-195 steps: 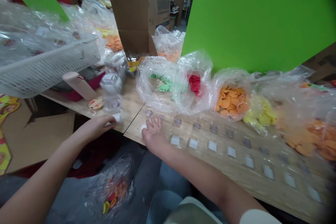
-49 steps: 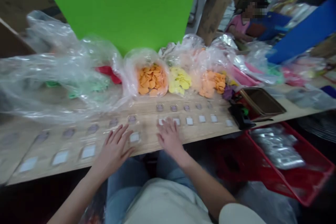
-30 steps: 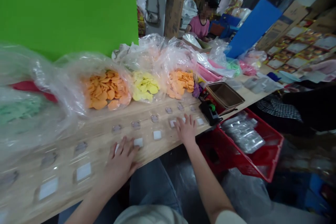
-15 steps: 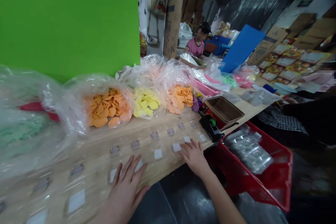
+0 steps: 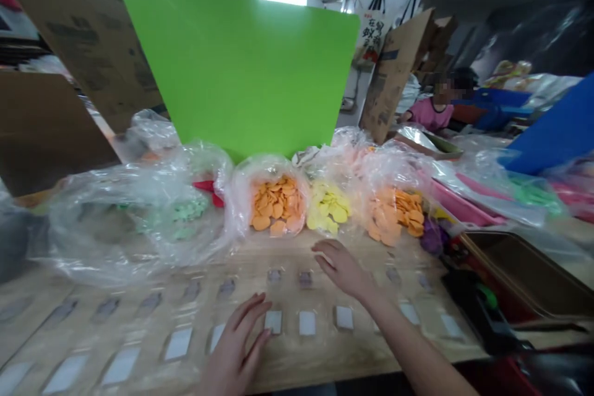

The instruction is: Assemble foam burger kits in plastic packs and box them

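Wooden table (image 5: 320, 366) runs left to right in front of me. Green board (image 5: 255, 80) stands beyond its far side. Clear bags line the far part: bag of green pieces (image 5: 139, 253) at left, bag of orange discs (image 5: 239, 207) mid-table, bag of yellow discs (image 5: 325, 173) right of that. Farther right, brown-lined box (image 5: 533, 272) and black tape dispenser (image 5: 480, 312).

My right hand (image 5: 342, 266) is over the table, just on the near side of the yellow discs; fingers bent, partly open; whether the tips hold anything I cannot tell. My left hand (image 5: 239, 340) is nearer, loosely spread, thumb apart, holding nothing.

White squares (image 5: 273, 322) form the near row, in clear packaging: one just right of my left fingertips, another partly covered by that hand. Contact unclear.

Small grey pieces (image 5: 305, 278) make the farther row; two lie between my hands.
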Available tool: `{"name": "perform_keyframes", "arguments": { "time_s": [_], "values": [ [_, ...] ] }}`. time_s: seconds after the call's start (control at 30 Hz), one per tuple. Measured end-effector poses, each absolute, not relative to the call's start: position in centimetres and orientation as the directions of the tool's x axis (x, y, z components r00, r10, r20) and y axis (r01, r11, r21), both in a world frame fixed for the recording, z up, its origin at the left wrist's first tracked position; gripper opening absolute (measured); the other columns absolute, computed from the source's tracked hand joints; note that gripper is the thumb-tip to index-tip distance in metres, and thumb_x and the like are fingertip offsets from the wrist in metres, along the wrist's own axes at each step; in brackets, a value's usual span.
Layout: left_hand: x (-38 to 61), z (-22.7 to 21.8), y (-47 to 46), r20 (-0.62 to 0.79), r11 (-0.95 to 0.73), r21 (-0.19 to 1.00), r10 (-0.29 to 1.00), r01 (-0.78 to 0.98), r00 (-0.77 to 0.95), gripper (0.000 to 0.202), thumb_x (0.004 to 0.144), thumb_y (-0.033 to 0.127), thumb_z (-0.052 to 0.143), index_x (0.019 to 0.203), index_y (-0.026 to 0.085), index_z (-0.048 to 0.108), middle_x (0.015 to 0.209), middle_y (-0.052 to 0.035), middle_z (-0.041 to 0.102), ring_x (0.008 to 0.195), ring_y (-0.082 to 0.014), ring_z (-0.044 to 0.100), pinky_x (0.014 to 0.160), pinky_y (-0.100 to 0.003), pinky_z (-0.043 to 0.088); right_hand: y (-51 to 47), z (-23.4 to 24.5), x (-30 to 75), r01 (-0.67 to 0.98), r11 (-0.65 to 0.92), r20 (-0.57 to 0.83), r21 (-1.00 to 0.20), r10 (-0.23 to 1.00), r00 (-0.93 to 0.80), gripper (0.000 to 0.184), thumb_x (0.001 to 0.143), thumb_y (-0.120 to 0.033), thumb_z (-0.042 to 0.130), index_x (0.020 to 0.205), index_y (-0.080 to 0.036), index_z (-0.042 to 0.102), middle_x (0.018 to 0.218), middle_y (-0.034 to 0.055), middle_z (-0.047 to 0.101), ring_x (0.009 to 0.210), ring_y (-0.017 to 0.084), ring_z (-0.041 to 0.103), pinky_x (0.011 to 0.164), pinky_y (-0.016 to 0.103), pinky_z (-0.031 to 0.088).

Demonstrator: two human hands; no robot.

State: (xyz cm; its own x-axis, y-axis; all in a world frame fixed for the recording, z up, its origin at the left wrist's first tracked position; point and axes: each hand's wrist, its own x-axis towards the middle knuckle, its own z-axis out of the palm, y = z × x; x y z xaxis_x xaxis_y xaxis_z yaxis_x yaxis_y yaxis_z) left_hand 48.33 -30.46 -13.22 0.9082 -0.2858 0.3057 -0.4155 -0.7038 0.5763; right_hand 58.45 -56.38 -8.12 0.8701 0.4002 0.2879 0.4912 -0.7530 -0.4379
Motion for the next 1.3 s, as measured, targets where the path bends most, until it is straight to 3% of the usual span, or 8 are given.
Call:
{"name": "perform_keyframes", "arguments": {
  "time_s": [0.1,0.23,0.4,0.53,0.67,0.83,1.07,1.3],
  "values": [
    [51.4,-12.7,-30.7,0.231,-0.6,0.731,-0.23,-0.325,0.945,0.034,0.086,0.031,0.044,0.118,0.027,0.052,0.121,-0.0093,0.056,0.113,-0.0215,0.053,0.092,-0.039,0.047,-49.6,-8.1,66.4,0.568,-0.772,0.223,-0.286,0.522,0.823,0.026,0.09,-0.018,0.038,0.105,-0.021,0.06,0.105,0.0032,0.063,0.1,0.011,0.056,0.087,0.023,0.042],
    [58.2,-12.0,-30.4,0.228,-0.514,0.813,-0.152,-0.274,0.962,0.036,0.087,0.031,0.04,0.122,0.022,0.047,0.12,-0.0106,0.056,0.108,-0.0206,0.055,0.089,-0.04,0.049,-46.3,-7.7,76.2,0.457,-0.881,0.13,-0.119,0.442,0.887,0.031,0.084,-0.01,0.045,0.109,-0.02,0.058,0.108,0.0049,0.063,0.103,0.013,0.055,0.086,0.024,0.041],
    [68.6,-10.2,-29.2,0.358,-0.698,0.556,-0.288,-0.451,0.888,0.041,0.085,0.024,0.04,0.125,0.017,0.041,0.122,-0.0118,0.053,0.112,-0.0204,0.051,0.094,-0.038,0.044,-48.7,-7.4,82.2,0.205,-0.979,0.172,-0.013,0.199,0.965,0.035,0.082,-0.002,0.034,0.111,-0.006,0.054,0.107,0.0191,0.059,0.101,0.023,0.056,0.084,0.032,0.041],
    [76.0,-8.8,-29.5,0.39,-0.799,0.306,-0.391,-0.518,0.834,0.054,0.077,0.014,0.047,0.13,0.011,0.036,0.13,-0.0155,0.045,0.119,-0.0239,0.043,0.099,-0.037,0.037,-47.2,-8.5,83.6,0.22,-0.975,0.183,0.039,0.224,0.957,0.031,0.088,-0.013,0.035,0.115,-0.01,0.05,0.111,0.0154,0.059,0.103,0.021,0.055,0.085,0.029,0.04],
    [80.7,-7.7,-29.9,0.422,-0.844,0.278,-0.321,-0.458,0.848,0.058,0.076,0.012,0.046,0.132,0.007,0.031,0.126,-0.02,0.043,0.122,-0.0315,0.037,0.101,-0.046,0.029,-45.8,-9.1,86.4,0.194,-0.979,0.17,0.065,0.202,0.964,0.033,0.091,-0.029,0.034,0.112,-0.012,0.053,0.103,0.0134,0.063,0.095,0.022,0.059,0.082,0.03,0.041],
    [82.0,-7.1,-29.3,0.464,-0.893,0.135,-0.326,-0.43,0.824,0.059,0.079,0.017,0.046,0.134,0.009,0.028,0.117,-0.0171,0.046,0.116,-0.0302,0.04,0.098,-0.041,0.032,-46.6,-9.9,88.6,0.09,-0.991,0.207,0.095,0.109,0.972,0.047,0.09,-0.044,0.035,0.106,-0.006,0.058,0.1,0.0206,0.063,0.097,0.029,0.057,0.087,0.039,0.036],
    [80.1,-8.8,-28.5,0.435,-0.876,0.052,-0.412,-0.48,0.801,0.048,0.076,0.019,0.052,0.123,0.015,0.043,0.108,-0.0128,0.05,0.112,-0.0279,0.042,0.099,-0.041,0.03,-45.7,-12.6,86.9,-0.054,-0.996,0.217,0.077,-0.036,0.976,0.05,0.089,-0.041,0.038,0.111,-0.001,0.057,0.108,0.0271,0.058,0.101,0.031,0.055,0.085,0.042,0.037],
    [79.2,-8.9,-28.2,0.444,-0.862,0.095,-0.411,-0.498,0.796,0.048,0.076,0.019,0.053,0.123,0.018,0.044,0.11,-0.0109,0.05,0.112,-0.0263,0.043,0.099,-0.041,0.031,-45.6,-12.1,87.5,-0.087,-0.996,0.186,0.002,-0.085,0.979,0.045,0.085,-0.043,0.046,0.096,-0.005,0.066,0.098,0.0227,0.064,0.099,0.029,0.057,0.087,0.038,0.038]
  ]
}}
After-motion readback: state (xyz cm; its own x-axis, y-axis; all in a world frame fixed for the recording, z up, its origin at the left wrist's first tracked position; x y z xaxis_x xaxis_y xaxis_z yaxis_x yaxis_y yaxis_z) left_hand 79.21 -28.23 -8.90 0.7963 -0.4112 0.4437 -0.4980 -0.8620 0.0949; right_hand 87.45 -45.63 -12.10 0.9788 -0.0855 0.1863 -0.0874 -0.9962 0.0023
